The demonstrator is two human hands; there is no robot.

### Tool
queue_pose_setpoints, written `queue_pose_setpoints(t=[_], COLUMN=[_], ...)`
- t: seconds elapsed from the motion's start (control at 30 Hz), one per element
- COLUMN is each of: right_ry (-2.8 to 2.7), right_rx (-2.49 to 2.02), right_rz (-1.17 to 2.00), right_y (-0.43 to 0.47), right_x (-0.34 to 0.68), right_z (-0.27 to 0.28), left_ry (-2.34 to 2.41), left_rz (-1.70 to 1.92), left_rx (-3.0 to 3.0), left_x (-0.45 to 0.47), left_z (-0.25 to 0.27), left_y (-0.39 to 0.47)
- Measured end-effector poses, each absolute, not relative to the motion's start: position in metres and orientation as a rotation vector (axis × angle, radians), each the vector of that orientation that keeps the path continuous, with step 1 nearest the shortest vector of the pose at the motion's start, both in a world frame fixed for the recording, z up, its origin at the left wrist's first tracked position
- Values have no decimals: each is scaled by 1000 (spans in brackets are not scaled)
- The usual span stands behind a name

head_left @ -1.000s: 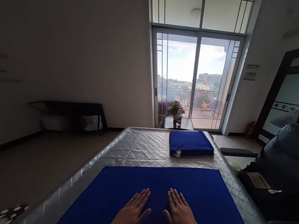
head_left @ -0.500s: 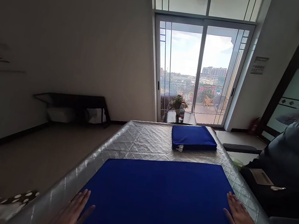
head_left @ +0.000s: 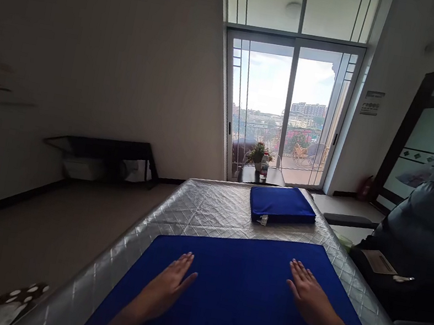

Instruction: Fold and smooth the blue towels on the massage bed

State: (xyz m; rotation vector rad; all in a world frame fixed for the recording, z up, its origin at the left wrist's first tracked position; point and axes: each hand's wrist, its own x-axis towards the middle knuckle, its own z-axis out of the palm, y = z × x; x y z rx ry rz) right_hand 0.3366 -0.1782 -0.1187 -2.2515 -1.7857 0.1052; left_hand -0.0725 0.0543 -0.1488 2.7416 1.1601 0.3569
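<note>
A flat rectangle of blue cloth (head_left: 235, 294) is spread on the silver quilted cover (head_left: 205, 205). My left hand (head_left: 168, 283) lies over its left half, palm down, with fingers stretched forward and the thumb apart. Over the right half is my right hand (head_left: 309, 293), also flat, fingers extended and thumb spread. Both hands appear to rest on the cloth, and neither grips anything. Farther off, a folded stack of blue cloth (head_left: 283, 205) with a white tag at its front edge sits on the same cover.
Beyond the cover stands a small dark table (head_left: 246, 175) with a potted plant (head_left: 258, 153) and a bottle (head_left: 264, 168), before a sliding glass door (head_left: 261, 92). A black armchair (head_left: 423, 232) is at right. A low black rack (head_left: 104, 159) stands by the left wall.
Both hands have moved inward from the cloth's side edges toward its middle. The folded stack has stayed in place, and the view has tilted slightly upward.
</note>
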Motion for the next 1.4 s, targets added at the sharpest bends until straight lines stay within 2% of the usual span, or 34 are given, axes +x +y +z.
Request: queue_pose_setpoints(t=[0.13, 0.23, 0.4, 0.57, 0.7, 0.87, 1.07, 1.13, 1.2, 1.3, 1.4], right_ry=[-1971, -1979, -1933, -1680, -1473, -1476, -1453, -1408, -1363, -1317, -1296], right_rx=[-2072, -2041, -2136, -2442, -2546, -2594, -2614, -2637, -2660, -2678, -2685], right_rz=[243, 281, 257, 62, -14, -22, 47, 43, 35, 25, 13], right_y=[-89, -48, -48, -100, -137, -140, -124, -119, -115, -110, -110], right_x=[254, 229, 276, 402, 481, 492, 497, 501, 503, 506, 511], right_z=[-97, -102, -121, -141, -154, -139, -106, -103, -102, -100, -99], left_ry=[883, 912, 1110, 1471, 1636, 1772, 1997, 1872, 1537, 894, 195], left_rz=[391, 395, 295, 253, 156, 112, -22, 108, 246, 325, 253], left_rx=[2861, 2881, 2830, 2750, 2716, 2630, 2558, 2802, 2994, 3043, 2995], left_x=[45, 80, 23, -89, -135, -129, -64, -15, 45, 140, 225], left_z=[-132, -136, -158, -168, -173, -164, -112, -96, -85, -80, -95], left_y=[57, 65, 107, 165, 187, 186, 155, 124, 79, -8, -95])
